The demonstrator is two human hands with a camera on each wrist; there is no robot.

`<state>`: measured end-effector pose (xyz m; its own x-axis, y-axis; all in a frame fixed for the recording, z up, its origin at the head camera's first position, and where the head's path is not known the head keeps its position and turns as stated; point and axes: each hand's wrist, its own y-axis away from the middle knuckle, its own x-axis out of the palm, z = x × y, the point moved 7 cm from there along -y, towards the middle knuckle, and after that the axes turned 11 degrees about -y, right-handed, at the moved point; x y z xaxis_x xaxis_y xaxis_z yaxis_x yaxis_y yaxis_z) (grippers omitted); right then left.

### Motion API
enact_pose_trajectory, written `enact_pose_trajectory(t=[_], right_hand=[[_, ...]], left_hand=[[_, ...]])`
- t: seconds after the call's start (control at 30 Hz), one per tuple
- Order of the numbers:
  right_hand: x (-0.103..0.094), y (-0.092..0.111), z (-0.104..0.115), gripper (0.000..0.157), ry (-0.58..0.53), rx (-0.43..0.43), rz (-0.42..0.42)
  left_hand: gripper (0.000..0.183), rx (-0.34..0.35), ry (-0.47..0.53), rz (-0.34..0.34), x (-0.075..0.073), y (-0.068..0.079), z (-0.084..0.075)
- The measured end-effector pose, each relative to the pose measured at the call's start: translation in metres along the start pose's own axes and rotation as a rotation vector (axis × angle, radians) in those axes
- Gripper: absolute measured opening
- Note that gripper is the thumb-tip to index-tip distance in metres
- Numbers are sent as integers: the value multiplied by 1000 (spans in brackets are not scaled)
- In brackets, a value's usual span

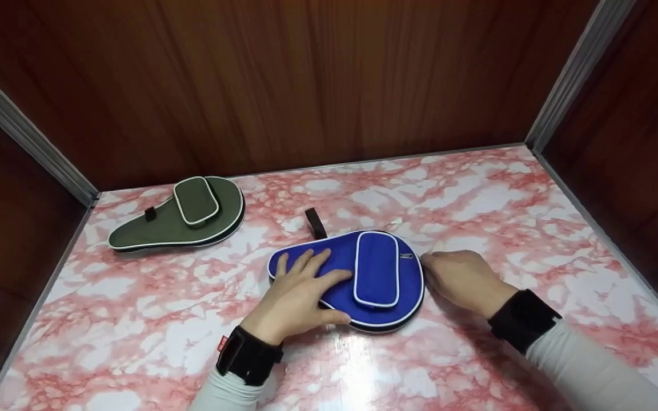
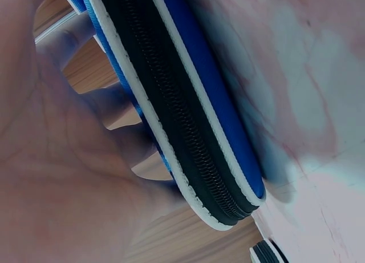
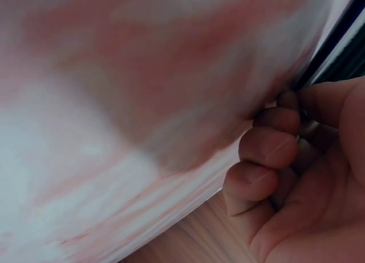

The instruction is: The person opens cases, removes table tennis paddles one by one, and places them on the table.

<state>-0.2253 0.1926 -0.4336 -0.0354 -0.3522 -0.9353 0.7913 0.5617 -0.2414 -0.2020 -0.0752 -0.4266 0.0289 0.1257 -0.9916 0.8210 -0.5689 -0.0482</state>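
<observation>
A blue table tennis paddle case (image 1: 337, 262) with white piping lies flat, its narrow end to the left. My left hand (image 1: 295, 299) rests on that narrow half with fingers spread and the thumb by the near edge. In the left wrist view the black zipper (image 2: 177, 112) runs along the case's side, closed where it shows. At the rounded right end, my right hand (image 1: 466, 279) has its fingers curled, thumb and index finger pinching the zipper pull, which they mostly hide. Another small metal pull (image 1: 406, 256) lies on the case's face beside its raised pocket (image 1: 376, 268).
A green paddle case (image 1: 152, 231) with a matching pocket lies at the back left. A black strap (image 1: 316, 224) sticks out behind the blue case. Brown wood-grain panels (image 1: 329, 85) enclose the pink-and-white marbled tabletop (image 1: 163, 331) at the back and both sides.
</observation>
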Motion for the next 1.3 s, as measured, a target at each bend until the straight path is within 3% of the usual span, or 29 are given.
enact_pose_trajectory(t=[0.63,1.3], right_hand=[[-4,16,14,25,24,-47,-58],[0,25,25,24,25,16,-32]], left_hand=[[77,-2,2,-1,1,1,-3],[78,-20,3,29,2,0,-1]])
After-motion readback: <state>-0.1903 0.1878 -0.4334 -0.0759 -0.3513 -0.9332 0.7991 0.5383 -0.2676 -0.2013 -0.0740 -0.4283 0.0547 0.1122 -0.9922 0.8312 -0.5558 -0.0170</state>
